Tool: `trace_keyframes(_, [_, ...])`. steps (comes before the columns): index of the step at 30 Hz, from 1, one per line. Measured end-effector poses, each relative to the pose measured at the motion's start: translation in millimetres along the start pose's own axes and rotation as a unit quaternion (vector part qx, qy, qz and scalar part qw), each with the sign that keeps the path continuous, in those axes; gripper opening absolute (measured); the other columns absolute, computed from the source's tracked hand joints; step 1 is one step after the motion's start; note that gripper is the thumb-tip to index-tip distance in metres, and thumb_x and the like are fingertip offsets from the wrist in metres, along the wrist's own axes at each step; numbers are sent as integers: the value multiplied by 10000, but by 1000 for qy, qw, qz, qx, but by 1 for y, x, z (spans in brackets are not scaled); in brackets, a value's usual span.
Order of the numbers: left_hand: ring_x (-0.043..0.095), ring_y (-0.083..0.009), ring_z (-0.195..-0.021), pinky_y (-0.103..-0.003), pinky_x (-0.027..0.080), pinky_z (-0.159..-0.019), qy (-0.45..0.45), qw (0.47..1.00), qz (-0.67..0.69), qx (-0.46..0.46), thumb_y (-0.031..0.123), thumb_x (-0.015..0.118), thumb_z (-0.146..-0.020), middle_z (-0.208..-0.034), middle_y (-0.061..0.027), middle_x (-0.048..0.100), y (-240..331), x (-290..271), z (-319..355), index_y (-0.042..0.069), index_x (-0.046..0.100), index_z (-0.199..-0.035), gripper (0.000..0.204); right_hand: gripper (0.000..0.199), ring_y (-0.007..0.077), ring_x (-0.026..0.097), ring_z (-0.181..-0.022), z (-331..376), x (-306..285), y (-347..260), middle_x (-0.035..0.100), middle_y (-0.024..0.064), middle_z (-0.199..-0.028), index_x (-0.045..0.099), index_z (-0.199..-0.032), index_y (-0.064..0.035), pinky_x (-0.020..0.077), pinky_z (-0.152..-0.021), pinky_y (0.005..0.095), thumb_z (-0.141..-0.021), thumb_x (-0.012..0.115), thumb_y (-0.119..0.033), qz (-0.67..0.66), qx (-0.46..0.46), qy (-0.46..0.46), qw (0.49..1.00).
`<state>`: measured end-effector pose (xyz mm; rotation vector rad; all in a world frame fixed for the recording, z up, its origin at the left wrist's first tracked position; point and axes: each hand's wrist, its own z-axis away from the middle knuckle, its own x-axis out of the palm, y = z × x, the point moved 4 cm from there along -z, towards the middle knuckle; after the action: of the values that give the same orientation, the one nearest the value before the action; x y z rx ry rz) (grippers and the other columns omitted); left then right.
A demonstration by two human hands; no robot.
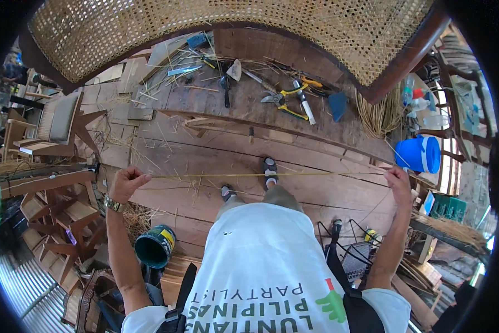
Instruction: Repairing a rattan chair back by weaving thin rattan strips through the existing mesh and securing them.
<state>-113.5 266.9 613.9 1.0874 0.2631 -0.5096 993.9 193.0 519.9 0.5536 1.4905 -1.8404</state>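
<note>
Almost closed, both hands (pixel 128 185) (pixel 399 183) on strip (pixel 232 175)

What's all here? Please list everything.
Thin strip: one, tan, across middle
Woven panel: one, tan, top
Workbench: one, brown, below panel
Shears: one, yellow-handled, on workbench
Strand bundle: one, tan, workbench's right
Pail: one, blue, right
Bucket: one, dark green, lower left
Cushioned chair: one, brown-grey, left
The rest: too cluttered to count
Shirt: one, white, bottom
Footwear: pair, dark, centre
Left hand: one, bare, left, pinching strip
Right hand: one, bare, right, pinching strip
</note>
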Motion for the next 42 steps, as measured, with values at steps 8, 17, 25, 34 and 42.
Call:
trace_keyframes(8, [569,-31,-778,-289,434,-680,-48,999,-3,-12,293,1033,-1059,-837,93,704,62,5,-37,72,817,-957,326,440,275,612,-1345,6,-46,28,703,108,-1410,753,-1412,-58,486,-1152,440,-1090,939,-294,76,43,88,992])
trace_keyframes(17, [535,-24,-758,-278,415,-678,-75,995,28,-67,277,1030,-1059,-820,123,670,19,20,-101,105,800,-937,312,543,344,621,-1479,34,-56,46,707,165,-1546,737,-1530,-54,493,-1259,485,-1097,926,-322,152,83,140,975])
trace_keyframes(25, [786,-320,-1013,-477,617,-908,-155,946,-280,60,296,861,-1126,-1066,-130,848,-89,90,-174,64,879,-1208,247,638,405,629,-1598,-45,35,17,710,217,-1668,722,-1635,-51,498,-1354,524,-1103,915,-346,193,78,152,966])
trace_keyframes(34, [909,-352,-1002,-477,701,-911,-310,945,-62,90,360,798,-1206,-1140,-213,912,137,391,-108,106,889,-1391,327,547,295,779,-1388,-121,287,-308,814,188,-1535,742,-1685,-113,618,-1208,445,-1193,837,-332,-221,14,-145,964])
trace_keyframes(42, [863,-169,-877,-387,682,-847,-205,968,-141,-22,325,841,-1186,-971,-90,925,-64,199,-138,20,910,-1250,319,334,104,672,-856,-101,145,-153,792,-12,-905,909,-1078,-30,567,-795,342,-1097,941,-362,-129,91,-50,986])
